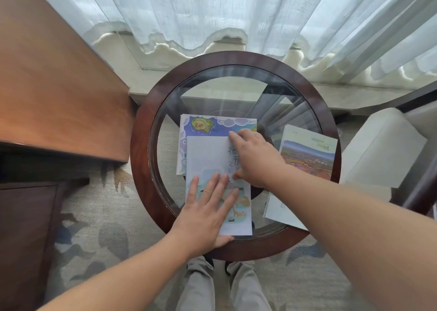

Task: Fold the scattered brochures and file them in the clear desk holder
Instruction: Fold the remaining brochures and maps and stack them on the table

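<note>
At the far left stands a brown wooden desk [54, 93], its corner close to the round dark-wood table with a glass top [142, 150] that I stand over. My left hand [208, 216] lies flat and open, fingers spread, palm down on the near half of a pale folded brochure with black brush lettering and a watercolour picture [205, 154]; it grips nothing, only presses. This brochure lies in the middle of the glass, its near edge reaching the table's wooden rim. Under its far end lies a brochure with a blue and purple cartoon map and clouds [212, 125], showing beyond and to the left of it. My right hand [253, 159] comes in from the right, fingers loosely curled, the index finger stretched out and pressing near the pale brochure's far right edge, thumb touching the paper nearer me; I cannot tell whether it pinches the sheet. To the right, apart from these, lies a brochure with a landscape photograph of reddish fields [309, 152], and nearer, partly under my right forearm, a pale sheet [279, 211]. At the far right is a white upholstered armchair [383, 147].
</note>
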### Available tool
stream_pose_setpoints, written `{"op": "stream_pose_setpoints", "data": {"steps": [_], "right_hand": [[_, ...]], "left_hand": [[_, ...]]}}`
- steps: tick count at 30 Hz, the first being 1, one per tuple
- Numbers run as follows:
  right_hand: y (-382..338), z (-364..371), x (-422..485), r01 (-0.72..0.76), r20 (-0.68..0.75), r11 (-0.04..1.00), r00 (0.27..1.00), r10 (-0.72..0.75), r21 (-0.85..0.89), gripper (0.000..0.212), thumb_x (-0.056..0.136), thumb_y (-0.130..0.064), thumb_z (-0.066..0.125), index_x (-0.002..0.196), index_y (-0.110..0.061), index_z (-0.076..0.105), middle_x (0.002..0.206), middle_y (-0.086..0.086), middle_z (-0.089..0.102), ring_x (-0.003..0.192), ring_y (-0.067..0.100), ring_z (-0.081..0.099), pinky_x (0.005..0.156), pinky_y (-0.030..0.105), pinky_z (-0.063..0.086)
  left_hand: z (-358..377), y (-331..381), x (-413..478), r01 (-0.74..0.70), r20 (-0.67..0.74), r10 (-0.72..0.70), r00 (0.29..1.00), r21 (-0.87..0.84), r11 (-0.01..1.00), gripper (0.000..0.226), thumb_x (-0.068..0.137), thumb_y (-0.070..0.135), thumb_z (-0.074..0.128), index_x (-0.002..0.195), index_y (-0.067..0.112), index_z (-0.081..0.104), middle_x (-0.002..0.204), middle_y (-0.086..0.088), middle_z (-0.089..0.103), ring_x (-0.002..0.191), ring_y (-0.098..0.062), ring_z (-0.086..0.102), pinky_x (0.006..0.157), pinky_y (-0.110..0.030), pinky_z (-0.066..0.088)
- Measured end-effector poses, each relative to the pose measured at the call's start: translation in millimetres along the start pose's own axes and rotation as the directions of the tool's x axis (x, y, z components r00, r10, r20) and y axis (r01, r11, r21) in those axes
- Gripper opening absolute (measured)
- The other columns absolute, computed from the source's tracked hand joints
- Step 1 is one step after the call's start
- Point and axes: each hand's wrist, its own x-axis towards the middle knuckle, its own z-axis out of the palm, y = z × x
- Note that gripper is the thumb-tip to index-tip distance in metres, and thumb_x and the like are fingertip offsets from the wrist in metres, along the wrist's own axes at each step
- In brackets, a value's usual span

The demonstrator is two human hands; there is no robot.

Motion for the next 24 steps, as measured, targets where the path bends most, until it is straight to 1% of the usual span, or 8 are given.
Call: {"op": "stream_pose_setpoints", "data": {"steps": [3, 6, 9, 11, 15, 20, 22, 24], "right_hand": [[0, -4, 4, -0.015, -0.012, 1.0, 1.0, 0.015, 0.007, 0.087, 0.079, -0.036, 0.077, 0.146, -0.017, 0.026, 0.139, 0.004, 0.034, 0.13, 0.026, 0.033, 0.103, 0.042, 0.041], [-2, -4, 5, -0.024, -0.025, 0.999, 0.999, 0.023, -0.024, 0.087, 0.079, -0.037, 0.077, 0.146, -0.018, 0.026, 0.139, 0.003, 0.035, 0.129, 0.026, 0.033, 0.099, 0.041, 0.043], [-3, -1, 5, -0.033, -0.049, 0.998, 0.998, 0.03, -0.051, 0.087, 0.079, -0.035, 0.077, 0.147, -0.018, 0.025, 0.138, 0.003, 0.036, 0.128, 0.025, 0.034, 0.094, 0.04, 0.044], [-2, 0, 5, -0.032, -0.067, 0.998, 0.997, 0.028, -0.056, 0.085, 0.078, -0.035, 0.077, 0.145, -0.019, 0.027, 0.137, 0.003, 0.037, 0.127, 0.025, 0.035, 0.093, 0.04, 0.044], [2, 3, 5, -0.028, -0.082, 1.0, 0.996, 0.027, -0.013, 0.087, 0.074, -0.04, 0.079, 0.143, -0.021, 0.03, 0.135, 0.002, 0.038, 0.126, 0.025, 0.036, 0.094, 0.041, 0.044], [6, 6, 3, -0.007, -0.092, 1.0, 0.996, 0.009, 0.03, 0.087, 0.074, -0.042, 0.078, 0.144, -0.023, 0.03, 0.137, 0.001, 0.038, 0.127, 0.023, 0.035, 0.098, 0.038, 0.042], [5, 3, 3, -0.016, -0.097, 1.0, 0.995, 0.017, 0.009, 0.086, 0.074, -0.042, 0.079, 0.143, -0.022, 0.031, 0.136, 0.001, 0.039, 0.125, 0.023, 0.037, 0.096, 0.036, 0.042], [4, 3, 4, -0.024, -0.083, 1.0, 0.996, 0.025, 0.016, 0.086, 0.073, -0.04, 0.08, 0.142, -0.022, 0.032, 0.135, 0.001, 0.039, 0.125, 0.023, 0.037, 0.094, 0.036, 0.043]], "left_hand": [[-2, -2, 3, -0.001, -0.017, 0.001, 1.0, 0.004, 1.0, 0.111, 0.066, 0.075, 0.061, 0.152, 0.017, 0.02, 0.158, -0.021, 0.007, 0.148, -0.038, 0.012, 0.11, -0.072, 0.008], [0, -3, 2, 0.004, -0.021, -0.004, 1.0, -0.005, 1.0, 0.11, 0.068, 0.076, 0.057, 0.153, 0.019, 0.014, 0.159, -0.018, 0.001, 0.149, -0.036, 0.006, 0.111, -0.07, 0.002], [-3, -3, 3, -0.003, -0.037, 0.001, 0.999, -0.053, 0.999, 0.106, 0.071, 0.083, 0.042, 0.152, 0.019, 0.022, 0.16, -0.018, 0.011, 0.148, -0.035, 0.009, 0.113, -0.067, 0.004], [-9, -5, 16, 0.074, -0.099, -0.087, 0.991, -0.131, 0.989, 0.1, 0.076, 0.083, 0.032, 0.152, 0.017, 0.026, 0.16, -0.017, 0.016, 0.149, -0.033, 0.008, 0.114, -0.063, 0.005], [-11, -12, 48, 0.264, -0.081, -0.271, 0.959, -0.086, 0.961, 0.106, 0.079, 0.084, 0.009, 0.152, 0.009, -0.008, 0.157, -0.018, -0.024, 0.146, -0.031, -0.023, 0.116, -0.059, -0.01], [-10, -12, 51, 0.28, -0.021, -0.281, 0.96, -0.046, 0.959, 0.109, 0.076, 0.086, 0.004, 0.149, 0.009, -0.019, 0.154, -0.018, -0.033, 0.144, -0.032, -0.029, 0.115, -0.061, -0.011], [-18, -17, 46, 0.245, -0.007, -0.246, 0.969, -0.069, 0.967, 0.111, 0.074, 0.087, 0.01, 0.151, 0.011, -0.015, 0.157, -0.018, -0.026, 0.144, -0.033, -0.027, 0.115, -0.062, -0.01], [-20, -23, 25, 0.193, 0.005, -0.193, 0.981, -0.088, 0.977, 0.115, 0.07, 0.088, 0.03, 0.154, 0.013, 0.008, 0.161, -0.021, -0.003, 0.148, -0.038, -0.008, 0.114, -0.066, 0.005]]}}
